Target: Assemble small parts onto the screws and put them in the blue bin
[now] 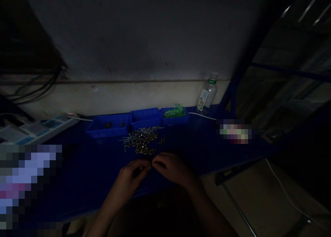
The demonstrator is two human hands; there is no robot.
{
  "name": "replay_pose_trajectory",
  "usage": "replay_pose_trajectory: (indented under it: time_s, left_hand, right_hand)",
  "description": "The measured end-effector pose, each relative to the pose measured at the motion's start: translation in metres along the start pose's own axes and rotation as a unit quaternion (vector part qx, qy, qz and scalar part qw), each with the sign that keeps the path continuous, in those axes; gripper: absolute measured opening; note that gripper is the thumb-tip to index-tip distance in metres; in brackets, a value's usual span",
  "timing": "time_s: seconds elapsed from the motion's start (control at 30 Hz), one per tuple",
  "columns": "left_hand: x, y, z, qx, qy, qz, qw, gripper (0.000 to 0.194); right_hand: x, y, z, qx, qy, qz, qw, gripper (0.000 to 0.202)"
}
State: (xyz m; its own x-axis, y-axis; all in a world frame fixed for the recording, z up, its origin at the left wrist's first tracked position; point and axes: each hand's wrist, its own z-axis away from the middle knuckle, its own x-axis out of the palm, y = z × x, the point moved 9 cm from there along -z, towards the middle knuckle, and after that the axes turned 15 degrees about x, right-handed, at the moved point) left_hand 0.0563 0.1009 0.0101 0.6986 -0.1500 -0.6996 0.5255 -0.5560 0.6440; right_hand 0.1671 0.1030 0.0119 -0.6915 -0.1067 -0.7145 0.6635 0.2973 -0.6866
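Fasteners [143, 140] between hands [127, 176] [171, 166] and blue bins [146, 122], bottle [207, 94] to right

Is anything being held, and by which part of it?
It cannot be told: the bare left hand and bare right hand pinch close together, dimly lit.

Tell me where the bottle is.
In the head view, right of centre: the bottle stands at the back of the table by the wall, right of the bin holding green pieces.
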Motion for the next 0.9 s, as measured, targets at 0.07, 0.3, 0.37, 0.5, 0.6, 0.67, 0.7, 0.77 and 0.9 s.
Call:
replay_pose_trajectory:
  time_s: [0.07, 0.3, 0.37, 0.5, 0.6, 0.67, 0.7, 0.77, 0.9]
  left_hand:
    - [0.001, 0.001, 0.001, -0.005, 0.007, 0.018, 1.000, 0.022]
    - [0.003, -0.006, 0.008, -0.012, 0.014, 0.041, 0.999, 0.020]
    - [0.001, -0.006, 0.008, -0.015, 0.020, 0.047, 0.999, 0.020]
    - [0.001, -0.007, 0.010, -0.034, 0.021, 0.040, 0.998, 0.020]
    - [-0.001, -0.007, 0.011, -0.035, 0.031, 0.031, 0.998, 0.020]
    - [-0.002, -0.006, 0.011, -0.026, 0.040, 0.022, 0.999, 0.020]
    - [-0.002, -0.005, 0.011, -0.020, 0.041, 0.016, 0.999, 0.020]
    - [-0.001, -0.004, 0.011, -0.009, 0.037, 0.004, 0.999, 0.021]
    - [0.000, -0.004, 0.011, 0.001, 0.029, -0.008, 1.000, 0.021]
  right_hand:
    - [0.001, 0.000, 0.000, -0.009, 0.001, 0.015, 1.000, 0.011]
    - [0.004, -0.002, 0.002, -0.028, -0.006, 0.013, 1.000, 0.010]
    - [0.002, -0.001, 0.002, -0.020, -0.007, -0.004, 1.000, 0.011]
    - [0.000, -0.002, 0.003, -0.015, -0.012, -0.018, 1.000, 0.013]
    - [-0.001, -0.004, 0.003, -0.022, -0.012, -0.011, 1.000, 0.015]
    - [-0.002, -0.005, 0.003, -0.026, -0.010, -0.005, 1.000, 0.018]
    - [-0.002, -0.005, 0.003, -0.027, -0.009, -0.003, 1.000, 0.019]
    - [-0.001, -0.005, 0.003, -0.027, -0.013, -0.003, 1.000, 0.019]
    - [0.001, -0.003, 0.004, -0.023, -0.016, -0.011, 1.000, 0.016]
